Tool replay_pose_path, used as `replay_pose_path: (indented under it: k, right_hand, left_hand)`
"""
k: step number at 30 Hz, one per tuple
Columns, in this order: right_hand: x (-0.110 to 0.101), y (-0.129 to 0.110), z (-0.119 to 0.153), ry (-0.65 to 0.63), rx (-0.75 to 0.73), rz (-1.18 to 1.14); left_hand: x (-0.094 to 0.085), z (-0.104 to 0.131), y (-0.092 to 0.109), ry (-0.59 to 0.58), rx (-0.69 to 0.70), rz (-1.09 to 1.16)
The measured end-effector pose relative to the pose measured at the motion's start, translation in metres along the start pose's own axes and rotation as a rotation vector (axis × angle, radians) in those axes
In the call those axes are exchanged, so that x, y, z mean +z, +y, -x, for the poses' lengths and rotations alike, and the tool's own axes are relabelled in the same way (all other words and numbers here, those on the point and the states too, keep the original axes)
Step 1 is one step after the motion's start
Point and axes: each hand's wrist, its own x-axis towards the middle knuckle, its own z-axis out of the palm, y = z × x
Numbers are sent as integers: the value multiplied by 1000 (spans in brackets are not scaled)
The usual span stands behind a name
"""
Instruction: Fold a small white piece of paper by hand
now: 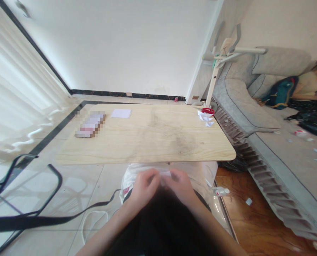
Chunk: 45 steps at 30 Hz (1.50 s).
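Note:
My left hand and my right hand are close together in front of my body, just below the table's near edge. Between their fingertips is a small piece of white paper, pinched from both sides. Its shape is blurred and partly covered by the fingers. On the wooden table, a stack of white paper lies at the far left. Folded white paper pieces sit at the far right corner beside a red ring-shaped object.
A pixelated box-like item lies on the table's left side. Right of the table stand a grey sofa, where a person sits, and a white exercise machine. A white bottle is at lower right; black metal tubing at left.

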Motion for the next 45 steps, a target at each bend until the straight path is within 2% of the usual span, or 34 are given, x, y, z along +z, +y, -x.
replay_pose_path:
  k: [6,10,16,21,25,29,34,38,43,45]
  right_hand:
    - [2,0,1,-23,8,-16]
    - [3,-3,2,-15,-7,54]
    - [3,-5,2,32,-81,272]
    - [3,-3,4,27,-118,307]
    - [3,-3,4,41,-147,309]
    - [1,0,2,79,-104,249]
    - [-1,4,-2,84,4,-13]
    - [-2,3,-3,56,65,-188]
    - [-4,1,-2,31,58,-220]
    - [-4,0,-1,-37,64,-256]
  left_hand:
    - [1,-2,2,42,-10,52]
    - [2,-2,4,76,-35,70]
    - [3,-2,2,107,-12,-89]
    - [2,-1,2,115,46,-225]
    - [2,-1,3,112,27,-210]
    - [1,0,2,81,1,-138]
    - [0,1,4,3,0,-13]
    - [0,1,4,-32,-14,128]
    - [-1,1,5,-32,-98,359]
    - [-6,2,8,-102,-110,391]
